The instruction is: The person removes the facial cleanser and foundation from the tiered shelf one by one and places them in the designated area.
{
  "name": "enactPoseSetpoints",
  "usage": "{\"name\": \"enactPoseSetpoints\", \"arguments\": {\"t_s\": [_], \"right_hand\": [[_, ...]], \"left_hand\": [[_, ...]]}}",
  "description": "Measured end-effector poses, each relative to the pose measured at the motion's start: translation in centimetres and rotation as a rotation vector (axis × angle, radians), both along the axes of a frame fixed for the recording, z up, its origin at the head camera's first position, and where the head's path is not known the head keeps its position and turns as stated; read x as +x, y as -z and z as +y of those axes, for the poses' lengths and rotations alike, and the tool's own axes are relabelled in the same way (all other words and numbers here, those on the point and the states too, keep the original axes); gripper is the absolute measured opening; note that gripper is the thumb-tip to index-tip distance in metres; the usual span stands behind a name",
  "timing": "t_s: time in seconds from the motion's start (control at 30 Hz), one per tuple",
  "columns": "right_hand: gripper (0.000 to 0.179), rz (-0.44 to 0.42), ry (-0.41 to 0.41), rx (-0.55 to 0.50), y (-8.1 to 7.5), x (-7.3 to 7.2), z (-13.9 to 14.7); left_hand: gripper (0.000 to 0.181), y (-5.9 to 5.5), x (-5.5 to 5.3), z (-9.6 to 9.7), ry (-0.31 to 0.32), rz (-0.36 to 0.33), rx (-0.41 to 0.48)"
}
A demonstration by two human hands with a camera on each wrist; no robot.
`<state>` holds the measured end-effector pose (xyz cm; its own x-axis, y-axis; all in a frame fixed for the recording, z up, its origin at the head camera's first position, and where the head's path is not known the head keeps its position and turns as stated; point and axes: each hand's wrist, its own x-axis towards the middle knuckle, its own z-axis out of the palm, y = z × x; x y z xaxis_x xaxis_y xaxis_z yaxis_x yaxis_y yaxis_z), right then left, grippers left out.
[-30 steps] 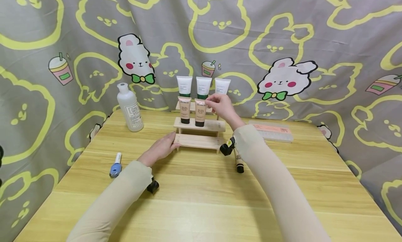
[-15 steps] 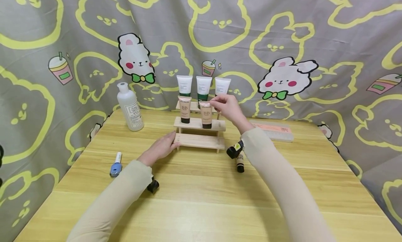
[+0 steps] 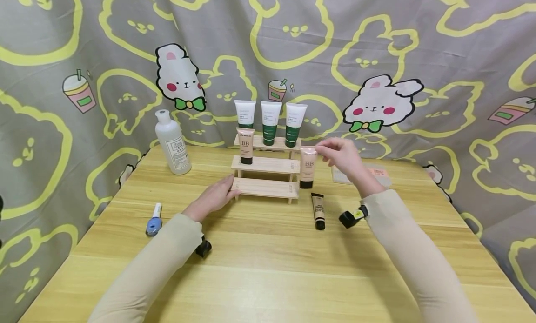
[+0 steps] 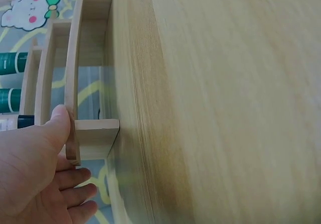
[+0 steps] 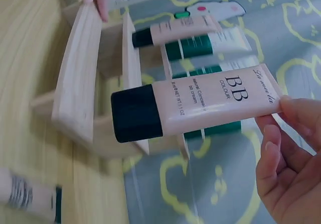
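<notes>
My right hand [image 3: 341, 155] pinches a pink BB cream tube [image 3: 307, 169] by its flat end, black cap down. It hangs just right of the wooden three-step stand [image 3: 265, 187], apart from the shelves in the right wrist view. My left hand [image 4: 40, 169] grips the left end of the lowest shelf, thumb on top and fingers beneath. Another BB cream tube [image 3: 245, 146] stands on the middle shelf. On the top shelf stand three white-and-green tubes, the middle one [image 3: 270, 123] and right one [image 3: 295, 125] fully visible, the left one [image 3: 244, 113] partly hidden.
A beige tube with a black cap [image 3: 318, 211] lies right of the stand. Blue nail polish [image 3: 154, 224] lies at the left, and a white bottle [image 3: 172, 144] stands behind it. A flat clear box with an orange label [image 3: 378, 172] sits behind my right hand. A patterned curtain [image 3: 268, 48] hangs behind.
My right hand has lifted the second BB cream tube off the middle shelf and carried it right, past the stand's end. The left hand has stayed on the lowest shelf.
</notes>
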<state>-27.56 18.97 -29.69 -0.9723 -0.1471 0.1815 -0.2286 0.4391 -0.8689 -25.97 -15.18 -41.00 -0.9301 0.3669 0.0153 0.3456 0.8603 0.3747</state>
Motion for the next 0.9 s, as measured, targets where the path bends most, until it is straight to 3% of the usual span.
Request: {"name": "enactPoseSetpoints", "arguments": {"t_s": [0.17,0.47,0.6,0.9], "right_hand": [[0.036,-0.048,0.028,0.007,1.4,0.9,3.4],[0.021,-0.192,0.04,-0.126,6.1,1.6,9.4],[0.017,-0.267,0.057,-0.11,7.8,1.7,11.1],[0.042,-0.419,0.076,-0.034,11.0,0.9,13.2]], "left_hand": [[0.065,0.0,0.1,0.0,0.001,-0.007,-0.001],[0.065,-0.1,-0.1,0.0,0.0,-0.015,-0.003],[0.065,-0.1,0.0,0.1,-0.001,-0.019,-0.007],[0.065,-0.1,0.0,0.1,0.0,-0.018,-0.005]]}}
